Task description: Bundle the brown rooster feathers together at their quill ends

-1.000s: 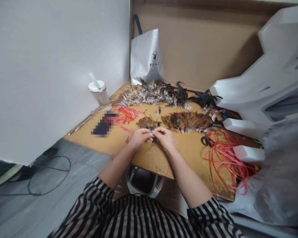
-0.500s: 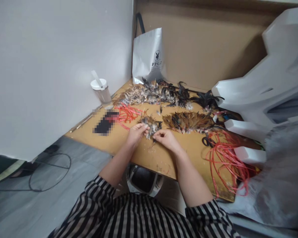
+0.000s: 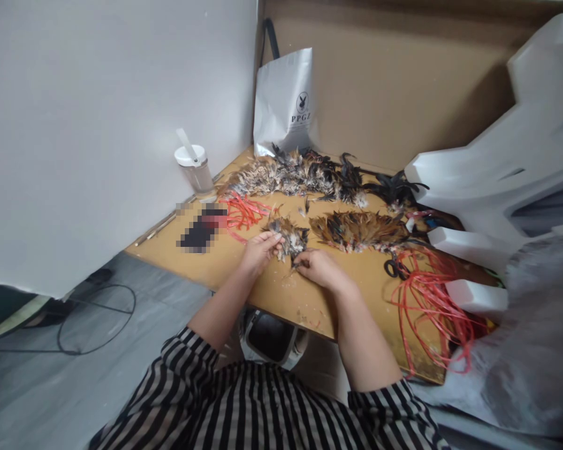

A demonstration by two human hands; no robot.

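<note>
My left hand [image 3: 263,247] is closed in a pinch on feathers at the left side of a small pile of brown, grey and black feathers [image 3: 291,237]. Thumb and fingers of my right hand [image 3: 319,267] are pressed together on a dark feather [image 3: 294,265] at the pile's lower right edge. How many feathers each hand holds is too small to tell. Just right of the pile lies a neat row of brown feathers [image 3: 361,230], tips pointing away from me.
A long heap of mixed feathers [image 3: 291,175] runs along the back. Red plastic strips lie at left [image 3: 246,211] and right [image 3: 431,300], with black-handled scissors [image 3: 392,269] nearby. A lidded cup [image 3: 196,172], a silver bag [image 3: 284,103] and white foam pieces [image 3: 476,295] border the table [image 3: 281,306].
My right hand has shifted slightly right and down, with a dark feather now visible at its fingertips. My left hand keeps its pinch. The whole view has shifted a little.
</note>
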